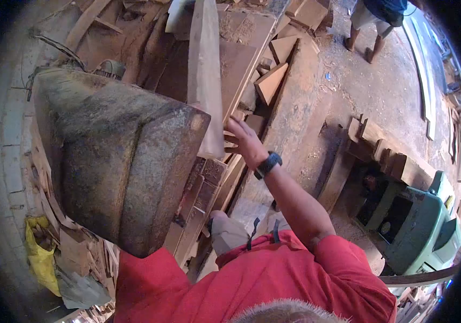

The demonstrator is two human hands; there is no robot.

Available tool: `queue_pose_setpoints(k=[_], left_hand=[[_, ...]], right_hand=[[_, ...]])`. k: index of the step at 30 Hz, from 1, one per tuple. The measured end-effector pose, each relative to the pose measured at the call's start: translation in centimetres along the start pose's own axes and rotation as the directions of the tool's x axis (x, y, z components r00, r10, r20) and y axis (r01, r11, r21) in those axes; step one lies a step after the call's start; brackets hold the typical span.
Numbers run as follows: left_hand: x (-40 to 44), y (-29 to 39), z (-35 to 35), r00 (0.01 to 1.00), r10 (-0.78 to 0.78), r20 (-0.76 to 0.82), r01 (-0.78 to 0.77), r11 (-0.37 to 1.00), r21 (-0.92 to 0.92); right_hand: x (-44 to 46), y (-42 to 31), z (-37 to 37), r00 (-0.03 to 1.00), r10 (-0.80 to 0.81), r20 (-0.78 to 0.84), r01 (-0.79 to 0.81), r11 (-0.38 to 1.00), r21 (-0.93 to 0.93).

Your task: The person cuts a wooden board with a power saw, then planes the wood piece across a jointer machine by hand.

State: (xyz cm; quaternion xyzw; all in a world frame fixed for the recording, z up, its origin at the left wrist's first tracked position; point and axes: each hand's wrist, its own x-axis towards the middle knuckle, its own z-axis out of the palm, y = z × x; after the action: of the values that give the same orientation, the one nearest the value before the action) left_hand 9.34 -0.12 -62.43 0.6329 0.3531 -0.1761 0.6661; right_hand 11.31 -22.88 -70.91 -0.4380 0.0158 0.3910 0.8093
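A long pale wooden board (206, 75) runs lengthwise over a brown machine table (236, 62). My right hand (245, 141), with a dark watch on its wrist, is at the board's near right side. Its fingers are stretched out and apart, their tips at or against the board's edge; whether they press on it I cannot tell. A large, worn, rusty metal housing (117, 156) stands to the left and covers part of the board. My left hand is hidden, with its red sleeve (150, 280) passing under this housing.
Wood offcuts (271, 83) lie in a gap right of the table, beside a long thick beam (287, 113). A green machine (416, 226) and stacked timber (389, 151) stand at the right. Another person's legs (362, 40) show at the top right. A yellow sack (39, 253) is lower left.
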Motion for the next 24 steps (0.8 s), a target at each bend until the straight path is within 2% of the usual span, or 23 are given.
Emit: queue_pose_setpoints(k=[2, 3, 5, 6, 7, 9, 10, 11, 13, 15, 16, 18, 20, 21, 22, 23, 24], left_hand=[[1.0, -0.9, 2.9, 0.998, -0.06, 0.035, 0.061, 0.997, -0.038], [1.5, -1.4, 4.0, 0.998, -0.061, 0.031, 0.062, 0.997, -0.042], [1.7, -2.0, 6.2, 0.997, 0.071, 0.026, -0.072, 0.997, 0.013], [1.1, -1.4, 6.7, 0.997, -0.018, 0.071, 0.019, 1.0, -0.013], [1.3, -1.4, 7.1, 0.998, -0.017, 0.068, 0.019, 1.0, -0.025], [1.4, -1.5, 7.7, 0.991, 0.038, 0.128, -0.026, 0.995, -0.097], [1.1, -1.2, 8.3, 0.996, -0.013, 0.088, 0.015, 1.0, -0.022], [1.3, -1.2, 8.4, 0.996, -0.01, 0.085, 0.012, 1.0, -0.027], [2.0, -1.6, 8.5, 0.979, 0.168, 0.113, -0.18, 0.977, 0.11], [4.1, -3.8, 7.7, 0.978, 0.198, 0.066, -0.205, 0.971, 0.123], [6.5, -5.7, 6.5, 0.915, 0.399, -0.064, -0.36, 0.878, 0.315], [10.5, -7.4, 5.6, 0.793, 0.592, -0.144, -0.453, 0.731, 0.51], [14.7, -6.8, 5.5, 0.743, 0.608, -0.281, -0.316, 0.688, 0.653], [16.0, -7.2, 5.0, 0.746, 0.604, -0.281, -0.313, 0.69, 0.652], [17.0, -7.5, 4.5, 0.698, 0.694, -0.176, -0.277, 0.488, 0.828], [18.1, -8.0, 4.9, 0.608, 0.777, -0.163, -0.288, 0.407, 0.867], [21.1, -10.1, 4.5, 0.507, 0.849, -0.147, -0.28, 0.323, 0.904]], right_hand=[[1.8, -0.5, -0.5, 0.976, 0.206, 0.072, -0.208, 0.978, 0.02], [2.5, -0.3, -1.0, 0.975, 0.211, 0.076, -0.213, 0.977, 0.017], [3.8, 0.4, -3.0, 0.935, 0.322, 0.151, -0.325, 0.946, -0.008], [4.2, 0.7, -3.7, 0.941, 0.318, 0.117, -0.321, 0.947, 0.008], [4.6, 0.8, -4.2, 0.938, 0.325, 0.119, -0.328, 0.945, -0.002], [5.2, 1.5, -4.9, 0.954, 0.215, 0.208, -0.243, 0.963, 0.115], [4.9, 1.2, -4.6, 0.949, 0.179, 0.259, -0.231, 0.954, 0.19], [4.6, 0.7, -4.5, 0.948, 0.181, 0.263, -0.233, 0.955, 0.184], [3.0, -1.0, -3.7, 0.976, 0.119, 0.18, -0.156, 0.965, 0.209], [2.7, -1.7, -4.5, 0.975, 0.175, 0.135, -0.201, 0.955, 0.216], [2.7, -1.9, -5.0, 0.972, 0.197, 0.128, -0.221, 0.951, 0.218], [2.8, -2.4, -5.5, 0.969, 0.209, 0.134, -0.237, 0.94, 0.244], [1.7, -6.0, -3.7, 0.973, 0.202, 0.113, -0.224, 0.945, 0.238], [0.8, -7.9, -2.8, 0.976, 0.201, 0.09, -0.217, 0.948, 0.234], [0.4, -9.5, -2.3, 0.968, 0.191, 0.164, -0.231, 0.933, 0.275], [-0.3, -11.4, -1.5, 0.969, 0.185, 0.162, -0.224, 0.936, 0.273], [-1.3, -13.4, -0.2, 0.988, 0.131, 0.087, -0.15, 0.953, 0.262]])
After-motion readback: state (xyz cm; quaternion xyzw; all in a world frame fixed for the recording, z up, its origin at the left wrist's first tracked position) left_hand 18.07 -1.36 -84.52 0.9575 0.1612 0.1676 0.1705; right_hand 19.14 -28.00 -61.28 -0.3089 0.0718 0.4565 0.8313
